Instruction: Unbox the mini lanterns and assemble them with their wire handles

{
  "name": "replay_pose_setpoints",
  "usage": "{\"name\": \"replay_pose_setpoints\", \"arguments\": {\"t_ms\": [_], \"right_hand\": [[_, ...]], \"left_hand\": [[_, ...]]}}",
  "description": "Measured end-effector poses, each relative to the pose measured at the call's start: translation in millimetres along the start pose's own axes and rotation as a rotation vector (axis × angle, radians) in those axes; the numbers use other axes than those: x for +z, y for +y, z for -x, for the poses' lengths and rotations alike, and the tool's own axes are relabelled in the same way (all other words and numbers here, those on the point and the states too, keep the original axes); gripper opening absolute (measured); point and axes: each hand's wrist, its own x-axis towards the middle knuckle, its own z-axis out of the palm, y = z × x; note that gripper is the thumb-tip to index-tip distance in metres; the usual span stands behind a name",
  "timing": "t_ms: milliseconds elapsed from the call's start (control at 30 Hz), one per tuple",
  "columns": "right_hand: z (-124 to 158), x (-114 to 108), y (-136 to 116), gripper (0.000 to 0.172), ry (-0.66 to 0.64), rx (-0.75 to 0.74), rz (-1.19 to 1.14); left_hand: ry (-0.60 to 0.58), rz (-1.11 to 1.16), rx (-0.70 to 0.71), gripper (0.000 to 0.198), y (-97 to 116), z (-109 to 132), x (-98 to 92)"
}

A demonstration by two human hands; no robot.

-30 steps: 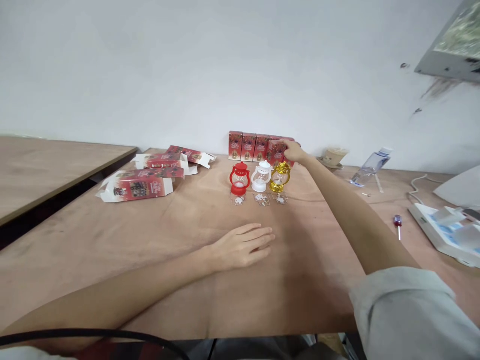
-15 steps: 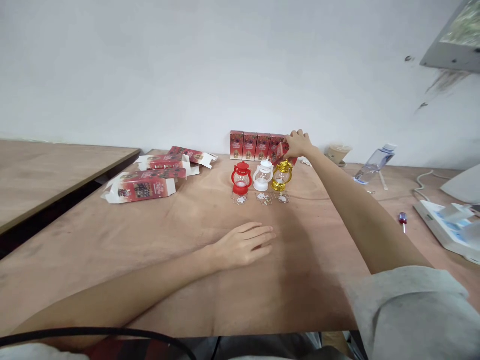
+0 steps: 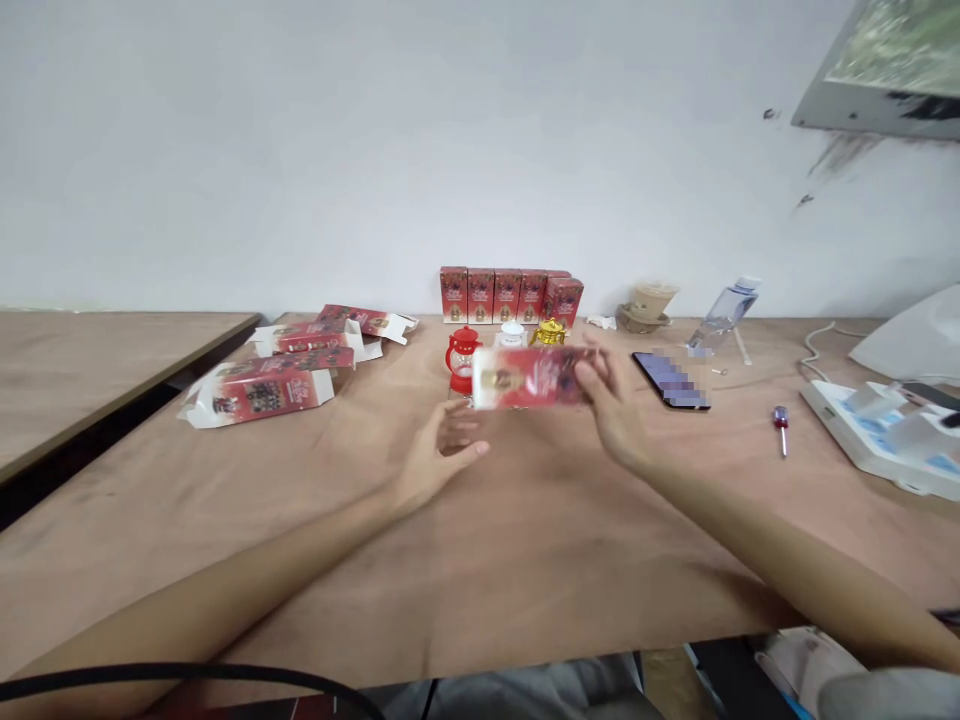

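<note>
My right hand [image 3: 615,405] holds a red printed box [image 3: 529,377] sideways above the table, gripping its right end; the box is blurred by motion. My left hand [image 3: 439,450] is raised just below the box's left end, fingers curled up toward it, not clearly touching. Behind the box stand a red lantern [image 3: 458,357], a white lantern [image 3: 512,333] and a gold lantern [image 3: 551,332], partly hidden. A row of upright red boxes [image 3: 510,295] lines the wall.
Opened flat red boxes [image 3: 289,365] lie at the left. A phone [image 3: 670,379], a small screwdriver [image 3: 781,428], a cup [image 3: 649,303], a tilted plastic bottle [image 3: 721,315] and a white tray [image 3: 881,440] sit at the right. A second table [image 3: 90,360] adjoins on the left.
My right hand drew a red box from the row at the wall back toward me. My left hand lifted off the table toward the box. The view shifted, showing a phone.
</note>
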Motion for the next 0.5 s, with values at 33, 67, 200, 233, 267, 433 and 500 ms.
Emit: {"name": "replay_pose_setpoints", "arguments": {"t_ms": [33, 67, 200, 233, 267, 433, 500], "right_hand": [[18, 7, -1, 0.055, -0.065, 0.041, -0.051], [31, 12, -1, 0.056, -0.103, 0.061, -0.095], [49, 22, 1, 0.055, -0.212, 0.116, -0.202], [48, 22, 3, 0.053, -0.226, 0.132, -0.208], [46, 22, 5, 0.051, -0.244, 0.148, -0.209], [43, 16, 15, 0.058, -0.381, 0.204, -0.274], [44, 14, 16, 0.057, -0.387, 0.211, -0.295]], "left_hand": [[-0.008, 0.094, -0.032, 0.059, 0, 0, -1.5], [-0.023, 0.165, -0.07, 0.061, 1, 1, -3.1], [-0.026, 0.274, -0.274, 0.065, 9, 6, -12.2], [-0.001, 0.27, -0.303, 0.065, 9, 6, -15.2], [0.022, 0.258, -0.318, 0.064, 9, 6, -18.2], [0.046, 0.217, -0.338, 0.059, 6, 1, -27.1], [0.032, 0.224, -0.338, 0.056, 6, 1, -27.1]]}}
